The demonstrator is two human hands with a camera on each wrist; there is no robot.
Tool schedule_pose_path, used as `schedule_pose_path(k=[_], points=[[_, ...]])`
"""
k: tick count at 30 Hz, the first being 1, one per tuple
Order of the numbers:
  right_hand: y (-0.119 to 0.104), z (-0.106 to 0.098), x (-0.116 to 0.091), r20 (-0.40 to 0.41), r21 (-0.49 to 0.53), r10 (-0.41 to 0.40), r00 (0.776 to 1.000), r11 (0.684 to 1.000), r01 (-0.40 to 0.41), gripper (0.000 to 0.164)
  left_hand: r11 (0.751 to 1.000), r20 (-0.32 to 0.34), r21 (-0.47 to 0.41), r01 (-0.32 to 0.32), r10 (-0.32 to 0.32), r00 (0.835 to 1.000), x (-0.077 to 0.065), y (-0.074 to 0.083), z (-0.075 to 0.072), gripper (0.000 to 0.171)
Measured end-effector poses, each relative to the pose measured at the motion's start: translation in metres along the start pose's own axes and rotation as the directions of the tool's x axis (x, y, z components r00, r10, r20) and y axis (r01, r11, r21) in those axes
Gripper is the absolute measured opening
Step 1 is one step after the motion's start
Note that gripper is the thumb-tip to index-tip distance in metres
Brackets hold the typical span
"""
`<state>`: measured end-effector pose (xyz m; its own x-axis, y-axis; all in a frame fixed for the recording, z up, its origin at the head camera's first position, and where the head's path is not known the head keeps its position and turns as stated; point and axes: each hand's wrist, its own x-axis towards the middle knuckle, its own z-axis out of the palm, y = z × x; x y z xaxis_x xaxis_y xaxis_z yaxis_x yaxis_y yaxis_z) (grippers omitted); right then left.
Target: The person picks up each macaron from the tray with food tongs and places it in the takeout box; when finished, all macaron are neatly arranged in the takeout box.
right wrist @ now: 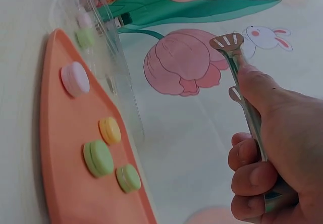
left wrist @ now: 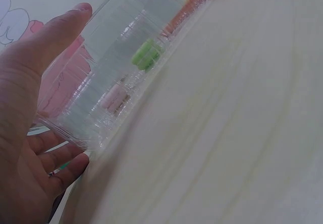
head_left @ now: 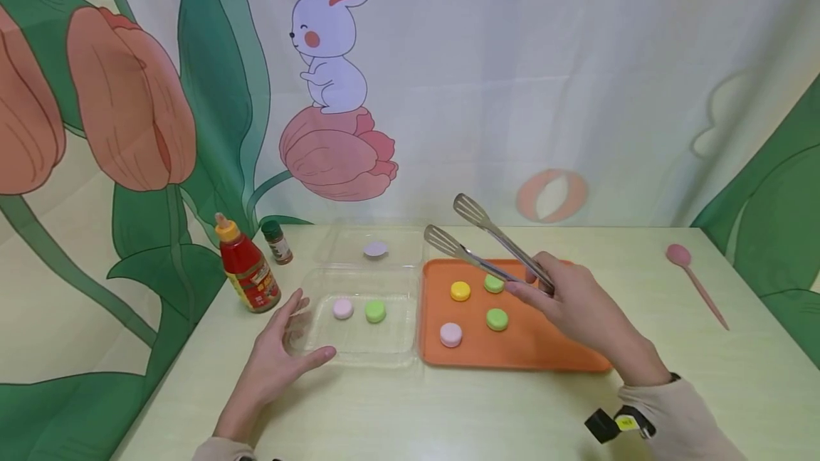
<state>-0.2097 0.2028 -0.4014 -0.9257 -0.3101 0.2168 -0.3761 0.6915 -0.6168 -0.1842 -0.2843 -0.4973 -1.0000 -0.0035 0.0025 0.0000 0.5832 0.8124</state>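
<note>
My right hand grips metal tongs above the orange tray; the tongs' slotted ends stand apart with nothing between them. Pink, yellow and green macarons lie spread on the tray. To its left is a clear plastic container with its lid folded back, holding a pink macaron and a green macaron. My left hand is at the container's left side, thumb extended along the front and relaxed fingers around the left corner, close to the wall.
A red sauce bottle and a small green-capped spice jar stand at the back left. The open lid bears a pale round sticker. A pink spoon lies far right. Behind the table hangs a printed curtain.
</note>
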Motion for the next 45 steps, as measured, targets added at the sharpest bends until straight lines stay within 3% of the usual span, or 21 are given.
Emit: schedule_pose_path(k=[11,22,30,36,45], points=[[0.029,-0.003,-0.018,-0.005,-0.008,0.050,0.999,0.999,-0.050,0.039,1.000,0.000,0.012,0.019,-0.019,1.000,-0.002,0.001,-0.001,0.124],[0.043,0.011,-0.014,0.062,0.003,0.044,0.997,0.999,-0.044,0.043,1.000,0.000,0.005,0.019,-0.019,1.000,-0.002,-0.001,0.000,0.124],[0.047,0.023,-0.008,0.117,-0.101,0.078,0.990,0.993,-0.066,0.041,1.000,0.001,0.008,0.008,-0.008,1.000,0.000,0.000,0.000,0.123],[0.048,0.029,-0.008,0.141,-0.140,0.063,0.988,0.989,-0.044,0.043,1.000,-0.001,0.008,0.005,-0.005,1.000,0.001,0.000,0.000,0.123],[0.050,0.036,-0.007,0.173,-0.185,0.108,0.979,0.980,-0.075,0.042,1.000,-0.001,0.014,0.007,-0.007,1.000,0.001,0.000,0.000,0.123]])
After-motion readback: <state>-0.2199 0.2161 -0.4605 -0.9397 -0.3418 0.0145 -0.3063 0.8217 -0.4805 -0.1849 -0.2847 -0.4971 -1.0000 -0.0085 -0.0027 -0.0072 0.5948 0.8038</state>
